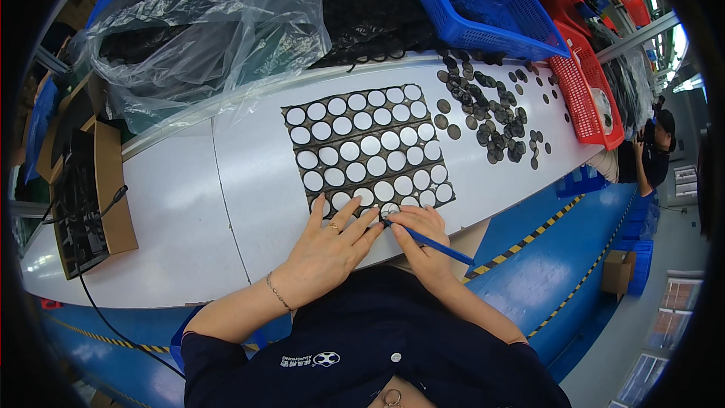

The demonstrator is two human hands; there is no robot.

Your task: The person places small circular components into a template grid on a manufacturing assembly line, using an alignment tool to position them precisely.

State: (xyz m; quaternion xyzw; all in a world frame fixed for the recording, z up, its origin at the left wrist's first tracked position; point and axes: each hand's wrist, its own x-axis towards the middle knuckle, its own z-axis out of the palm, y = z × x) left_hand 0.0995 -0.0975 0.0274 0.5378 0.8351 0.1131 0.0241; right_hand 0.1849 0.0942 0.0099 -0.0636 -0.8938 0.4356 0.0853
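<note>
A dark flat sheet (pixel 338 160) lies on the white table, bearing rows of round white discs set close together. My left hand (pixel 323 251) rests over its near edge, fingers spread and lying on the nearest discs, nothing gripped in them. Between thumb and fingers of my right hand (pixel 424 245) is a slim blue pen-like tool (pixel 445 250). Its tip comes to the near edge of the sheet, by a white disc (pixel 389 210) in the nearest row, close to my left fingertips. My hands partly cover that row, and whether the tip touches the disc I cannot tell.
Loose dark discs (pixel 498 117) are heaped right of the sheet. Beyond stand a blue basket (pixel 491 38) and a red basket (pixel 581 87). Clear plastic (pixel 219 38) lies along the back. A cardboard box (pixel 113 189) with black cables sits left. Another person (pixel 649 151) is far right.
</note>
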